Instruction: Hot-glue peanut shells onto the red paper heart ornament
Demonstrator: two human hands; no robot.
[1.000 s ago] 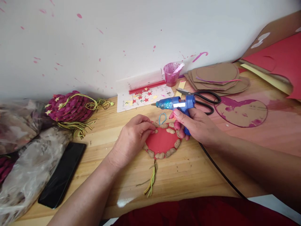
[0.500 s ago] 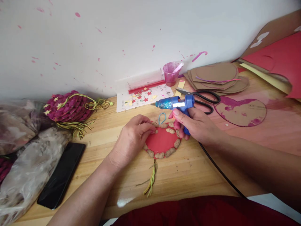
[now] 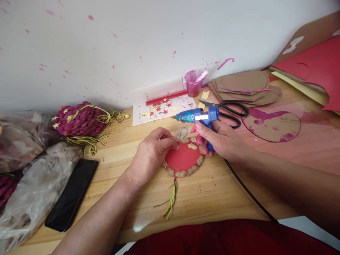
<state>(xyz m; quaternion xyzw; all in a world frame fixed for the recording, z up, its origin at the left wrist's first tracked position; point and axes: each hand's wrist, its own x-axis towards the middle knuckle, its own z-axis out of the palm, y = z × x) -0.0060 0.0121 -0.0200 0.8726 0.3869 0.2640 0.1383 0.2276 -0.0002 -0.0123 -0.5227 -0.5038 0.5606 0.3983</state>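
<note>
Here's your pale wooden table (image 3: 207, 198), stretching across the frame: black phone (image 3: 71, 194) and plastic bag (image 3: 39, 198) lower left, knobbly magenta craft (image 3: 85, 122) left, star-strewn sheet (image 3: 137, 116) above centre, scissors (image 3: 233, 105) just right, cardboard stack (image 3: 243, 82) upper right, and your peanut-rimmed red disc (image 3: 182, 159) lying mid-frame.

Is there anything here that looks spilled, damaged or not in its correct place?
Pink spots mark the white wall, and purple smears stain the cardboard piece right of the scissors; both look like splashed paint. One peanut sits inside the outer ring on the red disc, perhaps deliberately.
</note>
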